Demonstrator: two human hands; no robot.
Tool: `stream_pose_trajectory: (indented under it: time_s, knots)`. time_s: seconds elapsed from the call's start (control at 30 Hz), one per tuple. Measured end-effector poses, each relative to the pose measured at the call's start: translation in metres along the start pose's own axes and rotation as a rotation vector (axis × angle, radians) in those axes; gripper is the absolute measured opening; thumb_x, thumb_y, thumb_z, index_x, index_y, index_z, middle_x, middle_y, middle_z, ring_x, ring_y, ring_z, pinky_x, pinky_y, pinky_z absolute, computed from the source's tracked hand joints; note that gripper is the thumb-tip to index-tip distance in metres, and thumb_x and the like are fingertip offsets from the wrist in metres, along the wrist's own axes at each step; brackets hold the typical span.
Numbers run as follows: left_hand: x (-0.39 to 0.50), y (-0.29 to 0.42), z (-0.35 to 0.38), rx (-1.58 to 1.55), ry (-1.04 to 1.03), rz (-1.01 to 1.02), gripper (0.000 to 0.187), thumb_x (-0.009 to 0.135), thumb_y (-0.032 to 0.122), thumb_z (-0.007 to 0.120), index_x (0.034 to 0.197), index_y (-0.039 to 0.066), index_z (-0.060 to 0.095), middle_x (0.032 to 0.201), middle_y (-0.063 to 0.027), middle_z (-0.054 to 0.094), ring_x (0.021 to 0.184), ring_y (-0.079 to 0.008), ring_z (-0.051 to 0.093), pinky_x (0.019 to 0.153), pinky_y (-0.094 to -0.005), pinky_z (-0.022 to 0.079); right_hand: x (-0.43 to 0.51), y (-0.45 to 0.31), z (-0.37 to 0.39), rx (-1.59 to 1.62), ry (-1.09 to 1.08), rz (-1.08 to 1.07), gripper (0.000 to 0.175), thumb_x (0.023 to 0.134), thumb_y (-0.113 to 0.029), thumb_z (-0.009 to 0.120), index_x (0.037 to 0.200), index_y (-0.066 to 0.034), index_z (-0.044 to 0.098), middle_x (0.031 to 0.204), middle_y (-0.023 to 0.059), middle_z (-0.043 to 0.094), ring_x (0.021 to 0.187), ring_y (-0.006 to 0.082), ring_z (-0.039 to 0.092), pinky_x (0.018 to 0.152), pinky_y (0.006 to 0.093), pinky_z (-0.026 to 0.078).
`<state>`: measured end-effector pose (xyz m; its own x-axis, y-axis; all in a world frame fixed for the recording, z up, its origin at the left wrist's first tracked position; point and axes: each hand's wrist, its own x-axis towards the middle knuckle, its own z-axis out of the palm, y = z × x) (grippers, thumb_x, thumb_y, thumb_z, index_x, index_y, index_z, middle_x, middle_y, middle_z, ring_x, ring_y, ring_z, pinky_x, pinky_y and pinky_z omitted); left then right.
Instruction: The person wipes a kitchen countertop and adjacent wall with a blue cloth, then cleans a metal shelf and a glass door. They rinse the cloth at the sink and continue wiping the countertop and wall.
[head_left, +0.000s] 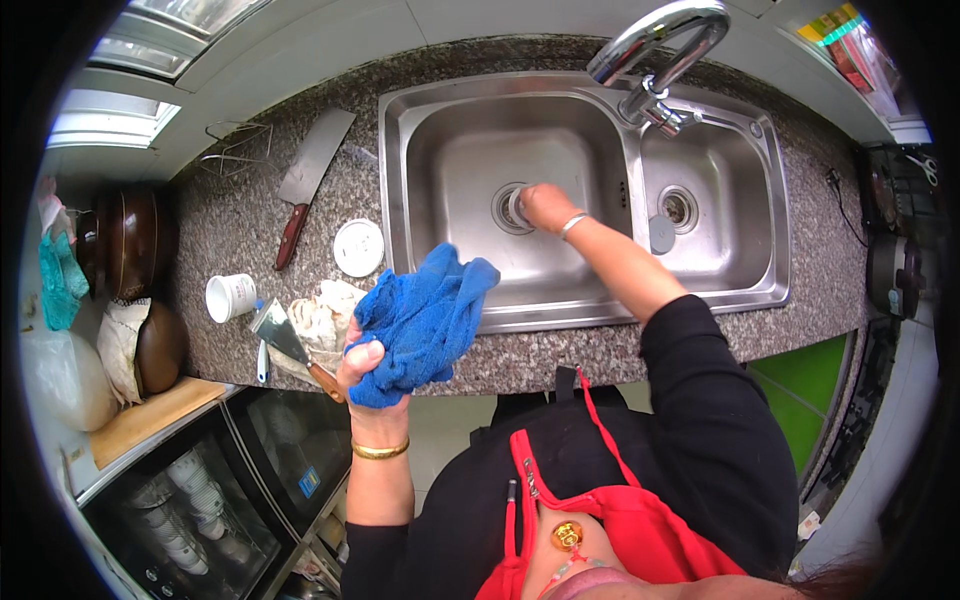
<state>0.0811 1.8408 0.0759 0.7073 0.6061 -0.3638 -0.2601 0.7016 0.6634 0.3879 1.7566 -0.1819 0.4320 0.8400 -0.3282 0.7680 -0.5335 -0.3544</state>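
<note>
A bunched blue cloth (427, 319) is gripped in my left hand (364, 367), held up over the counter's front edge by the sink. My right hand (551, 208) reaches into the large basin of the stainless steel sink (517, 292). Its fingers are closed on a pale round piece (516, 208) at the drain; the fingers partly hide it. A grey round stopper (661, 234) lies beside the drain of the small basin. Left of my left hand are a scraper with a wooden handle (289, 337) and a crumpled off-white cloth (322, 319).
On the granite counter (202, 255) lie a cleaver (311, 169), a white lid (358, 247), a white tub (231, 298) and a wire rack (236, 146). The chrome faucet (652, 45) arches above the sink. A glass-fronted cabinet (187, 510) stands at lower left.
</note>
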Motion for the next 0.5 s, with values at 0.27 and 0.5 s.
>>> stream_pose_trajectory:
  time_s: [0.27,0.5]
  knots:
    - [0.017,-0.009,0.006,-0.012,0.049,-0.025,0.071,0.069,0.016,0.064,0.136,-0.005,0.052,0.132,-0.0263,0.057,0.123,-0.0405,0.057,0.112,-0.0499,0.042,0.037,0.017,0.088,-0.029,0.074,-0.145,0.017,0.082,-0.009,0.061,0.095,-0.0018,0.068,0.095,0.0209,0.071,0.092,0.0375,0.069,0.081,0.045,0.055]
    - [0.038,-0.018,0.021,-0.003,0.074,-0.065,0.076,0.073,0.018,0.064,0.143,-0.002,0.043,0.135,-0.0224,0.054,0.125,-0.0402,0.055,0.109,-0.0509,0.044,-0.011,0.009,-0.037,0.196,0.126,-0.091,0.02,0.089,-0.011,0.062,0.107,-0.0099,0.07,0.107,0.0151,0.07,0.096,0.036,0.066,0.084,0.0461,0.053]
